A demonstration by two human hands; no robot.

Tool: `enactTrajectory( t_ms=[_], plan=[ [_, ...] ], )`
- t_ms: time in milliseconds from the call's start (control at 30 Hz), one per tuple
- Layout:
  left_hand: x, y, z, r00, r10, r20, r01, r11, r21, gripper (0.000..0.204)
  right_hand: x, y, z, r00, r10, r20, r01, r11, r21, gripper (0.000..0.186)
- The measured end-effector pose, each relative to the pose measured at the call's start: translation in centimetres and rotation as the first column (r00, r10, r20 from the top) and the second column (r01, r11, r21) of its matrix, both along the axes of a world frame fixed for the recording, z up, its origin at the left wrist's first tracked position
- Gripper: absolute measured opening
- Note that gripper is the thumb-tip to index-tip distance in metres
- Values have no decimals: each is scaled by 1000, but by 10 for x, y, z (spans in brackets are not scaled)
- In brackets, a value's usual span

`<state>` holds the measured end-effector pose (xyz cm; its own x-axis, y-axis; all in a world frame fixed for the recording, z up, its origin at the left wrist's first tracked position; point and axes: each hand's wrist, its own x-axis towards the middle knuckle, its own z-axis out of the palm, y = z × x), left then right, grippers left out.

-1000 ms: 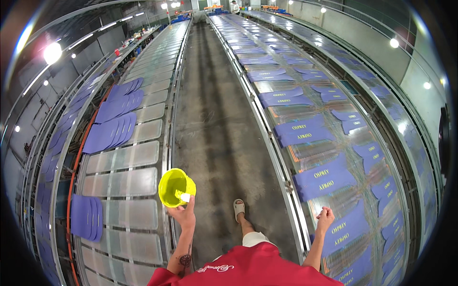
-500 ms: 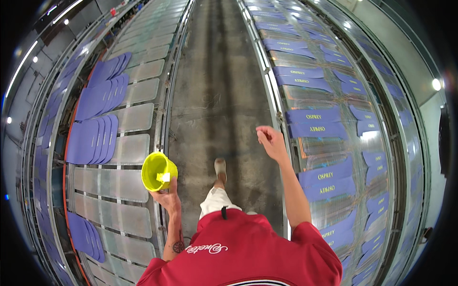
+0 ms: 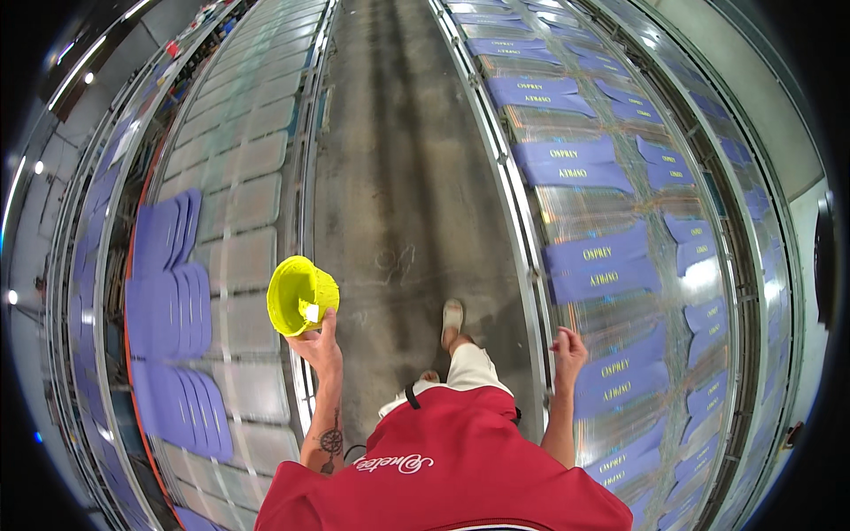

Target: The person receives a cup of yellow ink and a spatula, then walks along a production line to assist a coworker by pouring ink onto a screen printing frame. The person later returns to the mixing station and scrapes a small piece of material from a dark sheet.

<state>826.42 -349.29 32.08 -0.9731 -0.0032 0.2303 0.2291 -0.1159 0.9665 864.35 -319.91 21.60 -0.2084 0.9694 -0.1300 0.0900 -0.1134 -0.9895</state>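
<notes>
My left hand [image 3: 315,345] grips a yellow-green plastic tub [image 3: 288,296] from below and the side, beside the left rail [image 3: 303,203]. Smeared yellow paste lines the tub, which also holds a small tool [image 3: 311,311] with a white part. Down at my right side, my right hand [image 3: 568,350] is loosely bent with nothing visible in it, near the right-hand table's rail. Beyond it lie purple cut pieces [image 3: 605,274] with yellow lettering on clear boards. On the left table, stacks of purple pieces [image 3: 168,314] lie along the outer side of pale plates [image 3: 248,252].
A long concrete aisle [image 3: 398,177] runs ahead between the two tables, with my sandalled feet [image 3: 452,319] on it. More rows with purple pieces [image 3: 93,248] line both outer sides. Assorted small items [image 3: 173,49] stand at the far left, and lamps hang along the walls.
I have moved along the aisle, and my view tilts further down. My right hand swung forward, then back down to the right. The tub stays in my left hand.
</notes>
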Motion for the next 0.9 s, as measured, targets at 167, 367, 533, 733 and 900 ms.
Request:
enactTrajectory(
  t_ms=[167,367,533,733,900],
  plan=[
    [-143,146,-20,998,40,53,-37,998,-44,75,-112,166,-20,930,-283,-234,285,958,-26,24],
    [-282,287,-1,992,124,-2,-124,992,-14,66,-400,375,54,973,210,-100,-181,953,243,36],
    [-416,392,-10,972,235,-17,-236,970,-63,60,-656,473,93,783,606,-143,-581,794,180,25],
    [-610,537,-42,968,234,-88,-242,966,-95,69,-867,625,94,787,607,-107,-567,781,262,29],
    [-777,684,-24,997,68,-41,-69,998,-15,66,-935,749,63,939,271,-210,-245,959,141,28]
  ],
)
